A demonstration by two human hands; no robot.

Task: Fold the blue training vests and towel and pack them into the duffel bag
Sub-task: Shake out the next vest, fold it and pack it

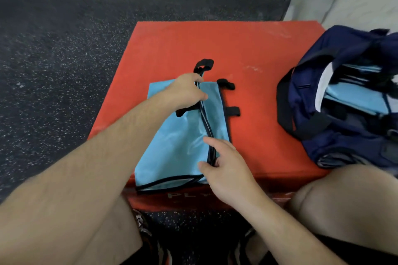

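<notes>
Speckled dark rubber floor (53, 71) surrounds a red padded box (247, 49), which serves as the folding surface. Left hand (186, 91), reaching farthest, pinches the black-trimmed edge of the blue vest (172, 146) at its far end. The vest lies flat near the front of the box, its long axis running away from the person, with one side panel turned over to meet that edge and black straps (231, 111) protruding on the right. Right hand (228, 170), nearer the body, appears to pinch the same edge at the near end, so the two hands are apart along the seam. Duffel bag (318, 140) stands open well to the right, light-blue folded pieces (355, 97) inside; judged from this layout, the right hand has the shorter path to it.
</notes>
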